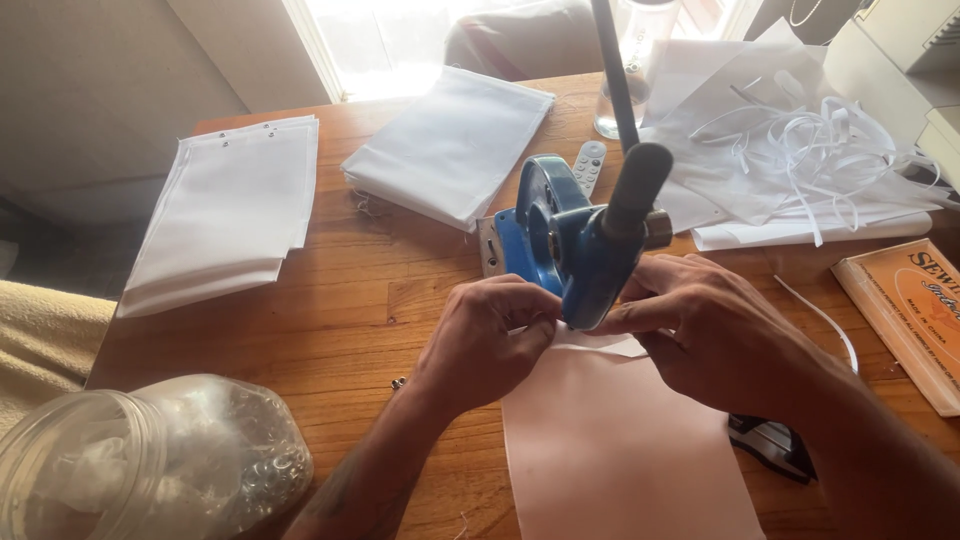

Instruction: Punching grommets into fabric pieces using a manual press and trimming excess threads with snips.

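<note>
Both hands pinching a white cloth sheet (620, 440) under a blue hand press (570, 240).

Wooden table (380, 300) – warm plank grain, lit from a bright window behind. Two flat stacks of folded white cloth lie at the far side, one on the left (225, 210) and one in the middle (450, 140), with a loose tangle of white strips (800, 150) far right. Press is smooth painted metal with a grey handle. Clear plastic jar (150, 455) of small metal rings lies on its side, near left. Left hand (490, 335) and right hand (715, 335) – fingertips closed on the sheet's top edge either side of the press nose; the sheet runs back between the wrists.
</note>
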